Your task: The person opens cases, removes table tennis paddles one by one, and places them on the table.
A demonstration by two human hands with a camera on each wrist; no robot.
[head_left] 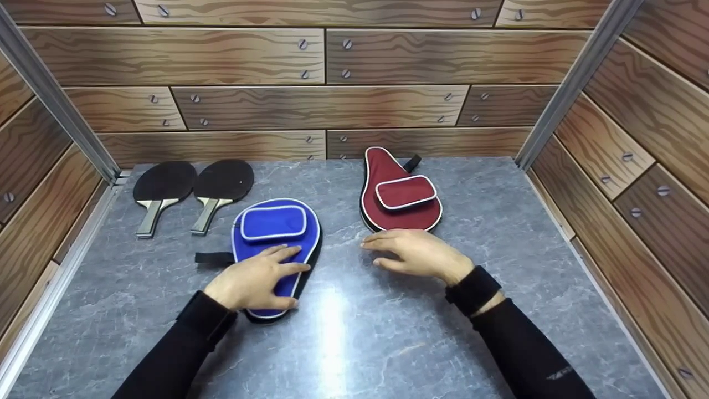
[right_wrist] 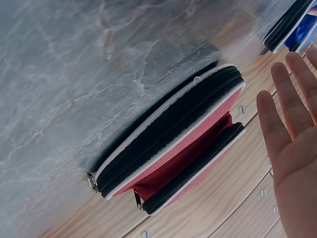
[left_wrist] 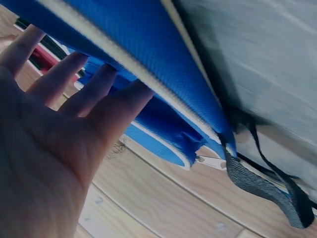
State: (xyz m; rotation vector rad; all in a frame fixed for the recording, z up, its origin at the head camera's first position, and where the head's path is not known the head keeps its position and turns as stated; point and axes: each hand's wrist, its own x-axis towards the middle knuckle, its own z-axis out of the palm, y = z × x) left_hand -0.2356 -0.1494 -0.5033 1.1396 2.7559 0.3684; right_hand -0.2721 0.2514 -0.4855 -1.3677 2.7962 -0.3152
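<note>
A blue table tennis bat case (head_left: 271,224) with white piping lies on the grey table, its wide end and pocket away from me. My left hand (head_left: 255,280) lies over its lower half with fingers spread; in the left wrist view the fingertips (left_wrist: 141,91) reach the blue fabric. Farther right lies a red bat case (head_left: 401,194), narrow end pointing to the back wall. My right hand (head_left: 415,253) is held just in front of its wide end, fingers extended and nothing in them. The right wrist view shows the red case's zipper (right_wrist: 173,134) along its side.
Two black table tennis bats (head_left: 163,183) (head_left: 224,183) lie side by side at the back left, handles toward me. A black strap (head_left: 213,258) sticks out left of the blue case. Wood-patterned walls (head_left: 327,55) enclose the table at the back and both sides.
</note>
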